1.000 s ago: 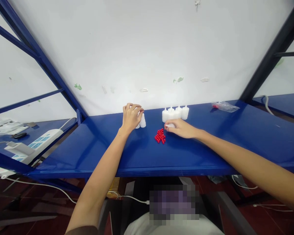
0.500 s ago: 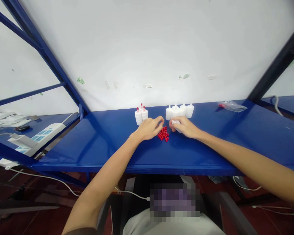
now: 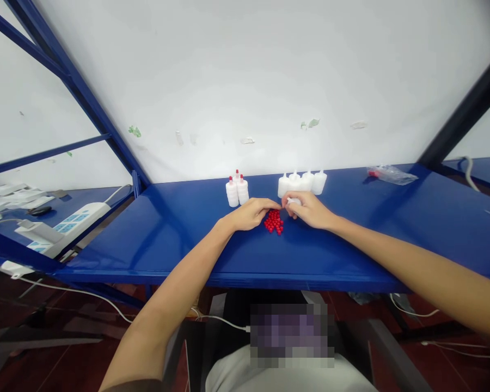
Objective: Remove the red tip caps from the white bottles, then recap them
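Observation:
My right hand [image 3: 306, 209] is closed round a small white squeeze bottle [image 3: 294, 201], which lies tilted in the fingers and is partly hidden by them. My left hand [image 3: 251, 213] reaches over a pile of small red caps [image 3: 274, 222], its fingers stretched out to the right. Its fingertips are close to the fingers of my right hand; whether they touch is too small to tell. Behind my left hand stand several white bottles with red tips [image 3: 237, 190]. Beyond my right hand is a row of several white bottles without red tips [image 3: 302, 184].
The blue table [image 3: 179, 234] has a white wall behind it. A clear plastic bag with something red inside [image 3: 392, 175] lies at the back right. On the left side shelf are a white power strip [image 3: 75, 223] and plugs. Blue frame posts [image 3: 85, 103] rise at the sides.
My left hand's fingers have straightened and reached right across the top of the red caps, close to my right hand. The right hand keeps its bottle. The view has shifted slightly.

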